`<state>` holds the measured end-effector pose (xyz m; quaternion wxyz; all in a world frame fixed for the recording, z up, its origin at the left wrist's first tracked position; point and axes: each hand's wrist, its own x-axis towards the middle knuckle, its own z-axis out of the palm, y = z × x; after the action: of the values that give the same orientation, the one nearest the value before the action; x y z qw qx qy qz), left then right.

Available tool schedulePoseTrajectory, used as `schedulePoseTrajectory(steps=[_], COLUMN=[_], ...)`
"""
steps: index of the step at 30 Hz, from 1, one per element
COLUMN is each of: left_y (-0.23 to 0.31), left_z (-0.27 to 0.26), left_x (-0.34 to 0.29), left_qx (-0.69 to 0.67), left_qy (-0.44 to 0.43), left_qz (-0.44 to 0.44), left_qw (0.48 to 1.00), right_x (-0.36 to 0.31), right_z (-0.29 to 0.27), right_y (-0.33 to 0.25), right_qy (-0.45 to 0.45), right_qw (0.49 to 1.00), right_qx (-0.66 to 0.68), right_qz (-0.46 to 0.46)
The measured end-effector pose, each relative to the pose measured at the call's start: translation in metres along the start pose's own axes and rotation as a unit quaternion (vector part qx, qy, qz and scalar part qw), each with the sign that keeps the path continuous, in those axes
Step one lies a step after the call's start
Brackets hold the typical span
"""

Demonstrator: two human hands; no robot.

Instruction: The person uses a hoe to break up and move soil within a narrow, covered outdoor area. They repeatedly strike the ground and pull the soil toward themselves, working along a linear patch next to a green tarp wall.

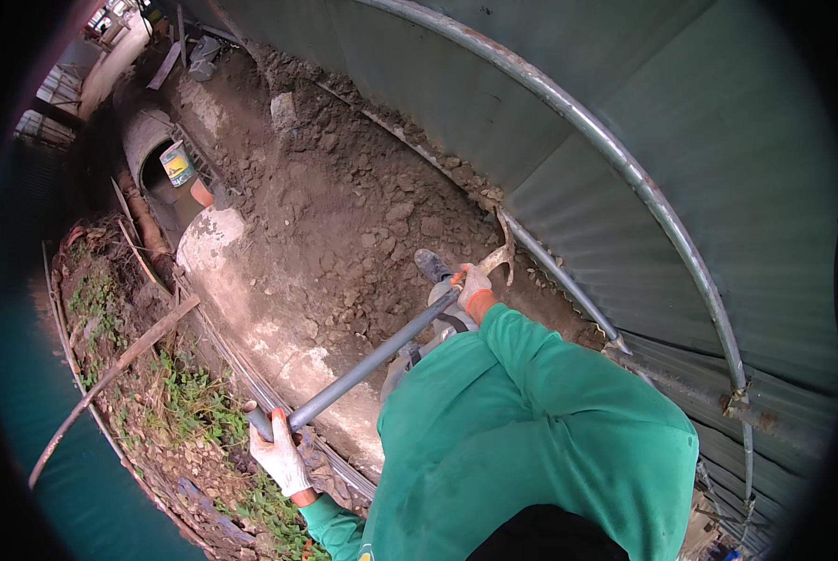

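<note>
A long grey pipe (372,366) slants across the front of my body, low on the left and higher on the right. My left hand (279,458), in a white glove with an orange cuff, grips its lower end, beside a short tube piece (258,420). My right hand (475,283), gloved the same way, is closed round the upper end. Just beyond the right hand is a brown, curved, forked piece (505,251); whether it joins the pipe I cannot tell. One of my shoes (430,266) shows on the loose soil (344,224) under the right hand.
A tall green sheet wall (662,122) with curved metal tubes (615,150) rises on the right. Left of me lies a large concrete pipe (215,238), a painted bucket (177,164) at its far opening. Further left, a plank (120,369) crosses a weedy bank (190,397) beside green water (92,505).
</note>
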<state>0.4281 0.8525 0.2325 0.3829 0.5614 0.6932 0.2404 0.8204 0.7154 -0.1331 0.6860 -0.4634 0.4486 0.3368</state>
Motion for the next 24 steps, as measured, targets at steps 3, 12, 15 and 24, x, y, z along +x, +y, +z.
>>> schedulePoseTrajectory(steps=[3,12,15,24], left_y=[0.021,0.103,0.105,0.087], left_z=[0.048,0.127,0.122,0.090], left_x=[0.012,0.057,0.031,0.027], left_qx=[-0.022,0.050,0.020,-0.023], left_qy=[0.000,-0.010,0.046,0.123], left_qz=[-0.023,-0.034,-0.066,-0.138], left_qw=[0.999,0.998,0.997,0.982], right_x=[0.032,0.072,0.065,0.046], right_z=[0.021,0.070,0.102,0.149], right_y=[-0.030,-0.081,-0.084,-0.069], right_qy=[0.033,0.073,0.080,-0.006], right_qw=[0.999,0.996,0.991,0.981], right_qx=[-0.019,-0.039,-0.104,-0.181], right_qz=[-0.010,0.037,0.012,0.075])
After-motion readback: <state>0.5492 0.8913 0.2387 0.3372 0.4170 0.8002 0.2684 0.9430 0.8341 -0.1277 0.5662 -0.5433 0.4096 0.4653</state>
